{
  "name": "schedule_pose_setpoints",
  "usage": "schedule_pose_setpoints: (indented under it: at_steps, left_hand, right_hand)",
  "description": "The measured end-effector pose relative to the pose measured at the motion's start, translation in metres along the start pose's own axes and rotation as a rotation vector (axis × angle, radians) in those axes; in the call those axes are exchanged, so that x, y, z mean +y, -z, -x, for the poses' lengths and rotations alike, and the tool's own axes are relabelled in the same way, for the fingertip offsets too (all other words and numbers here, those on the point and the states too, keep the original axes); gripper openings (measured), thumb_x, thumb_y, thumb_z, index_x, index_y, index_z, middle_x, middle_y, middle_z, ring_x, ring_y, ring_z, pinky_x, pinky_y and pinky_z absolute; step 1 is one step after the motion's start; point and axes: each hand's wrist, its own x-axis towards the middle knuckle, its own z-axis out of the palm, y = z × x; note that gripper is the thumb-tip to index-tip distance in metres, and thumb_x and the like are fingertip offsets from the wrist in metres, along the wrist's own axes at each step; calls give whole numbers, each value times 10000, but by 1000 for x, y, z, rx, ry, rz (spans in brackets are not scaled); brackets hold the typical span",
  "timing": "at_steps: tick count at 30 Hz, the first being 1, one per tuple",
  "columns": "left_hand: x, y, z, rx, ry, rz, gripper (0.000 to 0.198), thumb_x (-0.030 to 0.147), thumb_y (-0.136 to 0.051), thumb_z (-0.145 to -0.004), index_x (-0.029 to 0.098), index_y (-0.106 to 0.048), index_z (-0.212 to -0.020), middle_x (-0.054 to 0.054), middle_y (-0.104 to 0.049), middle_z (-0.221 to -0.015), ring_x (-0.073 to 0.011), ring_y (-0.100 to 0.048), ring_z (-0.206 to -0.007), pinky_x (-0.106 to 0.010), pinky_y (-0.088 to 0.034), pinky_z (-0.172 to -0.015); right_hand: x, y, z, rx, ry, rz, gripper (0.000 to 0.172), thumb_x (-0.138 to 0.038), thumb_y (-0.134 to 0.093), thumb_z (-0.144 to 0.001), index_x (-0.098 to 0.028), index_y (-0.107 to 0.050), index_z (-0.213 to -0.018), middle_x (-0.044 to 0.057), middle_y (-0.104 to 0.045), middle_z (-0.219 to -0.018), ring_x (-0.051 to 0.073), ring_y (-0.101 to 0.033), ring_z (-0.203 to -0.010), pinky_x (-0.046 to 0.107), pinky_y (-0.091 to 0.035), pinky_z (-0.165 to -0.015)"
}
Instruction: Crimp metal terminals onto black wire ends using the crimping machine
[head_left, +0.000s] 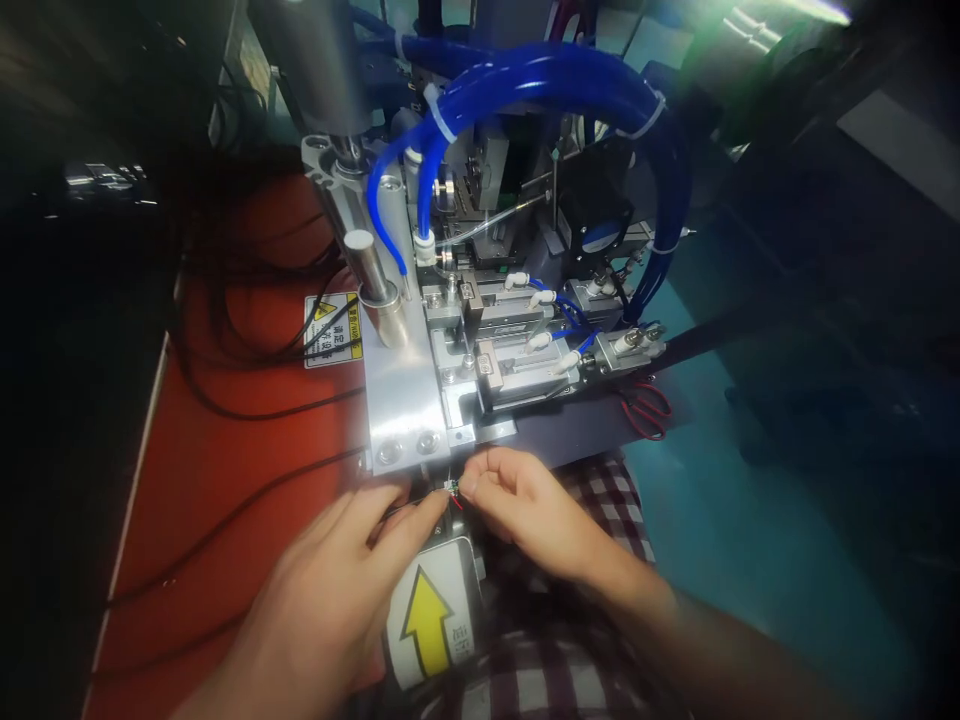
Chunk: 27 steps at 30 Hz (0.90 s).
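Note:
Just below the front edge of the machine's metal plate (409,425), a small white connector (450,487) with thin coloured wires sits between my fingertips. My left hand (352,560) pinches it from the left with thumb and forefinger. From the right, my right hand (532,510) has thumb and forefinger closed at the thin wires, where a bit of red (457,503) and some green show. The fingers hide most of the wires, and the exact parts are too small to make out.
Blue air hoses (555,75) arch over the metal cylinders (517,370). Black cables (255,410) run across the red-orange surface (217,500). Red-handled scissors (649,410) lie to the right. Below my hands is a white label with a yellow arrow (429,620), beside checkered cloth (532,685).

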Motion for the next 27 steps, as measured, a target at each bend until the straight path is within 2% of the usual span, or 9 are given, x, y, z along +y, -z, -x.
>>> schedule_pose_setpoints:
  at_steps: [2,4,8,11,14,18,23,27]
  left_hand:
    - [-1,1,0,-8,-7,-29,560,118,-437,-785,261,-569,-1311,-77,-579,-1120,-214,-606,-947,-273,-517,-731]
    - [-1,1,-1,3,-20,-47,549,111,-425,-801,259,-576,-1308,-79,-595,-1117,-219,-610,-955,-278,-520,-742]
    - [-3,0,-3,46,-44,-42,551,67,-405,-853,275,-543,-1344,-77,-615,-1129,-217,-626,-977,-271,-513,-745]
    - [-4,-1,-2,52,-54,-25,559,80,-408,-881,276,-484,-1398,-87,-606,-1174,-233,-622,-1029,-279,-513,-759]
    - [-6,-1,0,38,-45,-25,565,102,-422,-878,272,-465,-1415,-98,-589,-1209,-249,-617,-1049,-279,-506,-730]
    - [-6,1,2,-15,-49,-49,585,91,-418,-876,272,-438,-1432,-107,-568,-1204,-241,-613,-994,-275,-485,-672]
    - [-5,1,2,-11,-57,-57,552,97,-405,-891,244,-447,-1421,-127,-551,-1196,-262,-605,-1001,-293,-487,-675]
    - [-5,-1,1,29,-56,-50,523,85,-412,-903,251,-462,-1396,-115,-557,-1201,-249,-609,-988,-303,-493,-728]
  right_hand:
    - [2,0,0,-14,-13,-20,144,-203,-557,-886,-182,-511,-751,-109,-371,-528,65,-276,-458,214,-223,-447]
    - [5,0,1,16,40,20,132,-219,-555,-884,-182,-516,-764,-94,-401,-564,73,-323,-484,215,-274,-475]
    - [8,-3,6,160,241,328,120,-233,-539,-894,-189,-532,-782,-53,-470,-636,112,-444,-584,245,-351,-559]
    - [6,-6,10,228,284,514,140,-213,-505,-912,-197,-519,-774,-44,-485,-640,127,-465,-602,263,-347,-581]
    - [7,-7,11,268,332,589,140,-199,-489,-919,-198,-512,-782,-29,-518,-678,136,-491,-631,274,-357,-607]
    - [10,-6,6,247,289,521,137,-211,-498,-918,-191,-528,-785,-28,-522,-672,137,-497,-630,268,-372,-601]
    - [10,0,2,105,130,282,113,-233,-534,-898,-178,-553,-801,-29,-540,-663,122,-505,-597,245,-405,-572]
    - [11,2,4,192,223,325,107,-249,-561,-895,-168,-608,-843,-19,-573,-680,124,-517,-609,251,-430,-593]
